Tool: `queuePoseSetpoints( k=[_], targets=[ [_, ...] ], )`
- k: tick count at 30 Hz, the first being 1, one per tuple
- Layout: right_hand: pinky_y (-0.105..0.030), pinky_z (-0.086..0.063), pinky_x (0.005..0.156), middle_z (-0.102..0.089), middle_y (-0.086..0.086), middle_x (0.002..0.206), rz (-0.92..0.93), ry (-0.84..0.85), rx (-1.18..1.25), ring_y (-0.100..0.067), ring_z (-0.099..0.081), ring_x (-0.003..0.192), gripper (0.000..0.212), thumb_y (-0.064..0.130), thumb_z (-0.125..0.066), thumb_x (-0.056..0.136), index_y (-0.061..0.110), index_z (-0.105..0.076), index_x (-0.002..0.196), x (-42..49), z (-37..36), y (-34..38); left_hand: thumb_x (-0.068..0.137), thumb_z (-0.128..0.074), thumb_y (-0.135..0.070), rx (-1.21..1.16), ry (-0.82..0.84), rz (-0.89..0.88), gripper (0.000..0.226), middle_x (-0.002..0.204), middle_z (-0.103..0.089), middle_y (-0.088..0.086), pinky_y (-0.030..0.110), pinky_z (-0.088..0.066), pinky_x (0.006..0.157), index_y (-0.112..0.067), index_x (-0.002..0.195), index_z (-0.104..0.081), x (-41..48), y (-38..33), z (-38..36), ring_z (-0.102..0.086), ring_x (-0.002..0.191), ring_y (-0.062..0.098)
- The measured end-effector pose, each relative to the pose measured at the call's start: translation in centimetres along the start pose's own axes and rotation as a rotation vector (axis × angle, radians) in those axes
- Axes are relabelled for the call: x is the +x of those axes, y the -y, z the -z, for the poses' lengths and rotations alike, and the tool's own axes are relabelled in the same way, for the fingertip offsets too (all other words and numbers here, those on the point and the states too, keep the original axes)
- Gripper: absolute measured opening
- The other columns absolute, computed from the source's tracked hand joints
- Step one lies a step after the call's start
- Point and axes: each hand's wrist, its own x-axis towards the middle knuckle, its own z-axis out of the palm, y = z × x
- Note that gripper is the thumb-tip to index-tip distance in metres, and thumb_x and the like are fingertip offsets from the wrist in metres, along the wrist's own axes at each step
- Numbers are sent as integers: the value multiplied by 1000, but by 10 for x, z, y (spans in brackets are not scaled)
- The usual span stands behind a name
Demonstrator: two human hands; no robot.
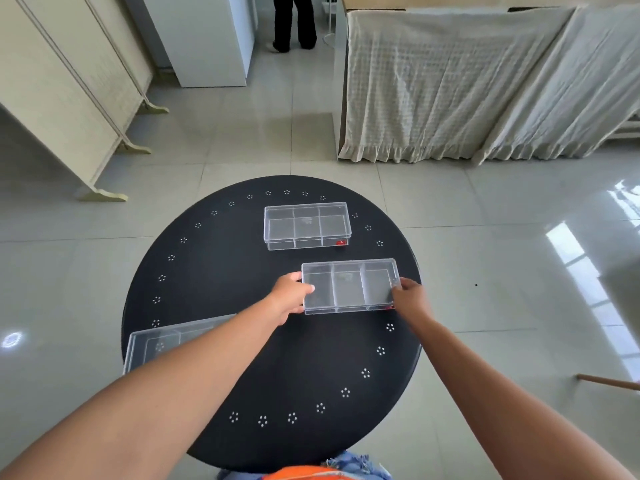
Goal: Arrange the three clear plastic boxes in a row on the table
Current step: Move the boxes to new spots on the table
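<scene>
**Inspector:** Start at the fingers.

**Assistant:** The left hand (290, 296) grips the left short end of the middle box (349, 286): thumb laid over the top rim, other fingers curled below against the end wall. The right hand (409, 299) pinches the right short end, fingertips on the rim near the corner, thumb lower on the wall.

**Inspector:** The box itself?

**Assistant:** Clear plastic, three compartments, nothing visible inside. A small red mark shows at its near right corner. Whether it rests on the table or is slightly lifted, I cannot tell.

**Inspector:** The others?

**Assistant:** The far box (307, 225) sits flat near the far rim, apart from the held one and offset to its left, long side facing the person, with a red sticker at its near right corner. The near box (156, 344) lies at the left edge, overhanging the rim, partly hidden by the left forearm.

**Inspector:** Surface and surroundings?

**Assistant:** A round black table (270, 358) with a ring of small white dot clusters, on a glossy tiled floor (519, 258). Beyond, a cream cloth (450, 84) drapes over furniture, and a folding screen (62, 98) stands left.
</scene>
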Motion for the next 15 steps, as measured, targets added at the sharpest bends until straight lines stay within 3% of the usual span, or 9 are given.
queuePoseSetpoints(
  k=[3,6,8,10,12,15],
  targets=[
    [-29,-44,69,-69,0,84,21,-5,8,-25,-63,81,31,13,-44,88,20,-70,105,-1,-11,17,93,-53,-5,-19,-105,-57,48,93,-56,-7,35,-51,86,-16,139,-49,-3,-11,17,-54,77,7],
    [-29,-46,73,-73,-4,100,36,35,34,-25,-65,91,38,13,-44,88,20,-68,117,-7,-34,34,92,-51,-6,-15,-179,-99,47,84,-55,-8,33,-51,79,-16,138,-51,-7,-15,44,-54,74,10],
    [-28,-47,73,-74,-3,102,50,73,55,-24,-67,91,38,12,-44,88,19,-69,116,-14,-56,46,91,-52,-8,-8,-214,-113,46,90,-59,-5,29,-51,72,-17,136,-53,-9,-13,69,-56,78,13],
    [-27,-47,67,-74,0,91,60,123,60,-21,-66,82,34,12,-44,86,19,-72,103,-20,-78,58,91,-54,-11,-4,-244,-104,44,102,-61,1,26,-51,67,-18,135,-55,-9,-8,96,-58,87,17],
    [-26,-44,60,-72,3,81,78,170,46,-17,-62,71,31,12,-43,84,17,-72,94,-28,-100,71,89,-55,-14,3,-275,-81,45,105,-62,4,30,-54,70,-19,134,-56,-11,0,125,-59,92,20],
    [-24,-47,60,-75,4,87,92,244,32,-12,-65,70,36,12,-43,84,17,-72,105,-38,-137,91,91,-56,-15,-8,-327,-54,46,114,-60,4,35,-55,81,-18,137,-54,-16,15,169,-59,103,22]
  ],
)
